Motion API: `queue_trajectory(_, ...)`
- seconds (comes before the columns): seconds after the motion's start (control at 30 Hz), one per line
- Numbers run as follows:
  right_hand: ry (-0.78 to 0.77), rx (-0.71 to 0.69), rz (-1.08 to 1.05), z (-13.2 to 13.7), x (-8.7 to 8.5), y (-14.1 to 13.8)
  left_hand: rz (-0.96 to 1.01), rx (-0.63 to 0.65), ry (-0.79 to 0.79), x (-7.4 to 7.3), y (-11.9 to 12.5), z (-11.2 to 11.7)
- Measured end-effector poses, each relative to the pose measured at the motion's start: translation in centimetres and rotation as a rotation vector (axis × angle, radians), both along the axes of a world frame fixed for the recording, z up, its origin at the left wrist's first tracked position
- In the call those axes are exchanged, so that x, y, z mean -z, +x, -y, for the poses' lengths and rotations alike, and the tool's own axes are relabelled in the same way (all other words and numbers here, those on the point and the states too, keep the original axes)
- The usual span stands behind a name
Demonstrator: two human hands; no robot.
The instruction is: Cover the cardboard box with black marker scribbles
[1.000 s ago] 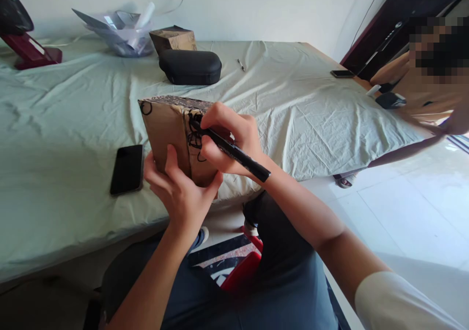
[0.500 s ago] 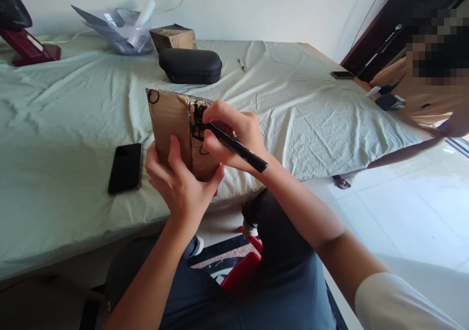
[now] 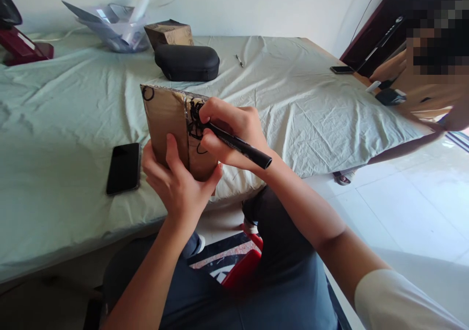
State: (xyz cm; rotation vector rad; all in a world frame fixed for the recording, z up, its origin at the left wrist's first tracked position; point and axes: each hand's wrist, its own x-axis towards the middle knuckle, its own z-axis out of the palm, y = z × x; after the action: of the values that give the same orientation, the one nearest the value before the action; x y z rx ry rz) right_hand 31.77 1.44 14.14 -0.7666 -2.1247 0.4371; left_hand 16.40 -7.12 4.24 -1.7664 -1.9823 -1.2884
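Main risk: box slip. Cardboard box [image 3: 161, 120] is tilted, near the front edge of the cloth [image 3: 66, 149], & L hand [image 3: 179, 178] looks like its main hold. Can't tell if the box's underside rests on the cloth or hangs free. If R hand [image 3: 238, 129] pushes harder than L braces, box prob rotates or slides & the stroke goes off line.

2nd: smear. R fingers sit right by the black scribble [image 3: 195, 120]; if ink's wet, a drag across could smudge it, esp on the shiny tape-like strip at the seam. Seam ridge could also make the tip skip, imo.

3rd: stray ink. If the tip runs off the box, cloth's the likely victim. Phone [image 3: 123, 168] lies just L of L hand, so a wide elbow/wrist swing that side might nudge it.

Grip, L: clamped on box low down, thumb round the R side, one finger up the near face, rest wrapped at the L edge. Spread approx box width, no obvious gap.

Grip, R: pinched tight on black marker [image 3: 242, 146], thumb + fingers near the writing end, barrel sloping back over the wrist. Tip's hidden behind fingers, so contact w/ box: can't confirm.
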Motion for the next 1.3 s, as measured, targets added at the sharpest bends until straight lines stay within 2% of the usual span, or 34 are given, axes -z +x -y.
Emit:
queue_trajectory(0.1, 0.054, -0.049, -0.117, -0.5, 0.5, 0.0, -0.013, 0.007, 0.01, 0.1, -0.3, -0.2)
queue_trajectory(0.27, 0.005, 0.014, -0.164, -0.8, 0.8, 0.2, -0.065, 0.022, 0.054, 0.4, -0.4, -0.2)
queue_trajectory(0.37, 0.045, 0.013, -0.272, -0.8, 0.7, 0.5, -0.066, 0.029, 0.06, 0.4, -0.3, -0.3)
queue_trajectory(0.6, 0.08, 0.193, -0.353, -2.7, 1.5, 1.1, 0.003, 0.027, 0.001, 0.2, -0.9, -0.6)
queue_trajectory(0.73, 0.144, 0.122, -0.452, -2.5, 1.6, 1.0, -0.012, 0.038, 0.018, 0.4, -0.8, -0.3)
queue_trajectory(0.87, 0.222, 0.048, -0.391, -0.8, 1.4, 0.7, -0.059, 0.04, 0.039, 0.6, -0.2, 0.0)
queue_trajectory(1.03, 0.058, 0.103, -0.141, -0.3, 1.7, 0.5, -0.047, 0.029, 0.035, 0.4, 0.5, 0.3)
queue_trajectory(1.3, 0.047, 0.122, -0.237, 0.0, 1.0, 0.3, -0.03, 0.019, 0.022, 0.4, 0.7, 0.3)
